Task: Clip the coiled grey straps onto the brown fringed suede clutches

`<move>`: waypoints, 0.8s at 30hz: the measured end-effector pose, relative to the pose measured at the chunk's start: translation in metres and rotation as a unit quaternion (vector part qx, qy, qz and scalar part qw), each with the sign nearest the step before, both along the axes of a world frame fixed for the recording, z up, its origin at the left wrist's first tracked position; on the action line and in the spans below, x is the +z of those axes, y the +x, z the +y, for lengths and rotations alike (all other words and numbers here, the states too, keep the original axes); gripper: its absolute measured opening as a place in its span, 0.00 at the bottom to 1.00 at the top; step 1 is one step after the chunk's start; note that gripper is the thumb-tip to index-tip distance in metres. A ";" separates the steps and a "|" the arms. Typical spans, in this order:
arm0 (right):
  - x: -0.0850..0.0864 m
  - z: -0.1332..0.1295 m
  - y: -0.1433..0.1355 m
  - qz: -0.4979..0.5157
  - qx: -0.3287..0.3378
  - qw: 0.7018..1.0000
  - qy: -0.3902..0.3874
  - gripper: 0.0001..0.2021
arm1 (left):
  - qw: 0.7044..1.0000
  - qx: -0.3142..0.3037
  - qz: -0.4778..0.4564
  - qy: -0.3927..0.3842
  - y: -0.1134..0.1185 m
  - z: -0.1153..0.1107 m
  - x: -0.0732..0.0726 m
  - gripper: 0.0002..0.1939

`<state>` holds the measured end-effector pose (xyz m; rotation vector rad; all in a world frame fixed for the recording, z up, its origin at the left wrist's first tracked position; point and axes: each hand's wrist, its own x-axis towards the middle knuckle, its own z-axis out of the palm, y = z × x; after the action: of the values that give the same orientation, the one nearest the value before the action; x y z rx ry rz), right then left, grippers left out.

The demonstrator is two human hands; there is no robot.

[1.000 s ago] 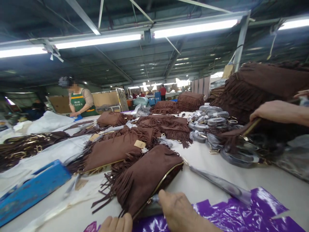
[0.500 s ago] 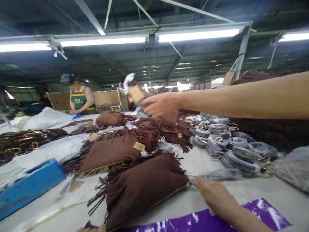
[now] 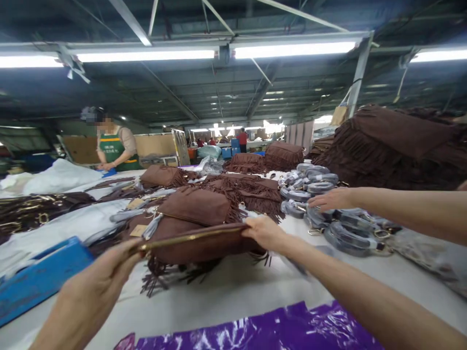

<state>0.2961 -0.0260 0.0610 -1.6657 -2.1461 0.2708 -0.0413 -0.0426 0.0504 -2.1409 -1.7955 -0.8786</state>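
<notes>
A brown fringed bag (image 3: 204, 249) hangs just above the white table, its gold zipper edge toward me. My left hand (image 3: 97, 277) pinches the zipper's left end, and my right hand (image 3: 265, 233) grips its right end. Fringes dangle below it at both sides. Directly behind lies another brown bag (image 3: 199, 206) with a tassel, and a tan tag (image 3: 138, 230) shows beside it. Purple plastic (image 3: 233, 330) lies along the near table edge.
Another person's hand (image 3: 333, 198) reaches from the right over wrapped coiled straps (image 3: 350, 236). A blue holder (image 3: 44, 277) sits left. Brown bags (image 3: 394, 141) are piled at the back right. A person in a green apron (image 3: 115, 148) stands far left.
The held bag has been lifted and turned, zipper edge up. My right hand has moved left onto its edge. The other person's hand has dropped to the straps, without the tagged item.
</notes>
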 end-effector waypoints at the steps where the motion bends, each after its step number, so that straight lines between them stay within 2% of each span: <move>1: 0.016 0.008 0.007 0.027 0.008 1.000 -0.009 0.06 | 1.000 0.012 -0.027 -0.002 -0.003 0.006 0.009 0.25; 2: 0.030 0.013 0.013 0.056 0.018 0.998 -0.018 0.07 | 0.999 0.017 -0.051 0.002 -0.006 0.010 0.014 0.27; 4: 0.052 0.016 0.022 0.115 0.038 0.992 -0.035 0.06 | 0.995 0.030 -0.090 -0.005 -0.012 0.012 0.012 0.28; 6: 0.065 0.011 0.029 0.172 0.051 0.983 -0.045 0.05 | 0.993 0.022 -0.097 -0.060 -0.016 0.010 -0.004 0.24; 8: 0.073 0.004 0.034 0.213 0.055 0.974 -0.051 0.08 | 0.989 -0.003 -0.086 -0.117 -0.017 0.006 -0.026 0.19; 11: 0.083 -0.005 0.038 0.285 0.045 0.955 -0.069 0.09 | 0.987 -0.048 -0.077 -0.134 -0.014 0.002 -0.056 0.17; 13: 0.090 -0.008 0.038 0.332 0.030 0.940 -0.075 0.09 | 0.983 -0.087 -0.074 -0.143 -0.010 0.001 -0.070 0.15; 16: 0.104 -0.008 0.032 0.361 0.008 0.931 -0.055 0.09 | 0.978 -0.140 -0.067 -0.142 -0.001 0.003 -0.083 0.11; 18: 0.112 -0.008 0.025 0.372 -0.008 0.928 -0.034 0.08 | 0.975 -0.177 -0.068 -0.114 0.010 0.005 -0.085 0.10; 20: 0.120 -0.007 0.018 0.373 -0.025 0.928 -0.013 0.07 | 0.969 -0.223 -0.074 -0.075 0.028 0.004 -0.080 0.08; 24: 0.130 -0.005 0.006 0.324 -0.052 0.944 0.030 0.04 | 0.944 -0.320 -0.079 -0.001 0.085 -0.010 -0.045 0.09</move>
<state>0.3022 -0.0308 0.1910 -1.3903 -1.5535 0.6163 0.0439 -0.0523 0.0050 -2.7721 -1.1380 -1.2045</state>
